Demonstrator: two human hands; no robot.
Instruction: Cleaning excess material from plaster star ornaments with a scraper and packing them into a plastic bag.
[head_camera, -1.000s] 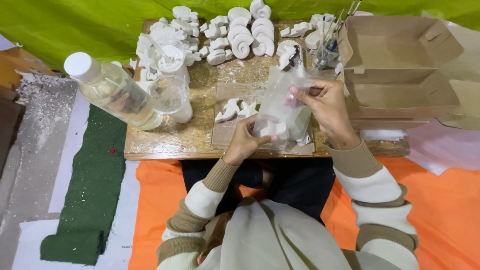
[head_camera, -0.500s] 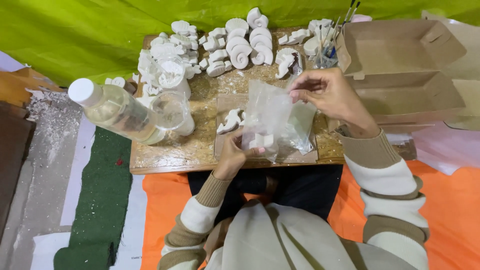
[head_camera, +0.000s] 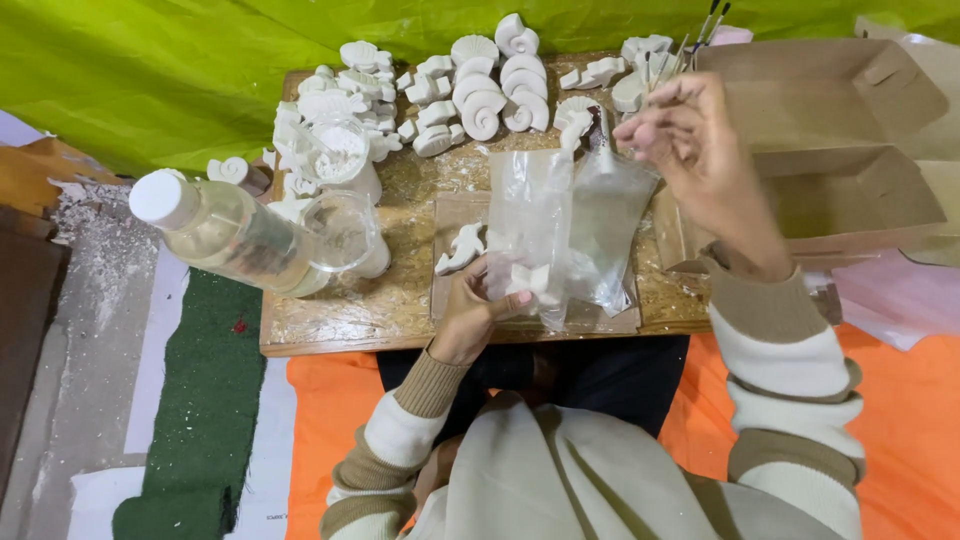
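Observation:
My left hand (head_camera: 478, 305) grips the lower part of a clear plastic bag (head_camera: 530, 225) that holds a small white plaster piece (head_camera: 525, 280), just above the wooden board (head_camera: 400, 300). My right hand (head_camera: 690, 140) is raised at the upper right and pinches the top of a second clear plastic bag (head_camera: 605, 230), which hangs down beside the first. A white plaster figure (head_camera: 462, 248) lies on a brown card (head_camera: 455, 215) just left of the bags.
Many white plaster shells and casts (head_camera: 480, 85) fill the board's far side. A clear plastic bottle (head_camera: 225, 232) and clear cups (head_camera: 345, 225) stand at left. Open cardboard boxes (head_camera: 850, 190) sit at right, brushes (head_camera: 705, 25) behind. Green cloth lies beyond, orange mat below.
My right hand has risen up and to the right, pulling one bag out long. The left hand kept its hold low on the bag with the white piece.

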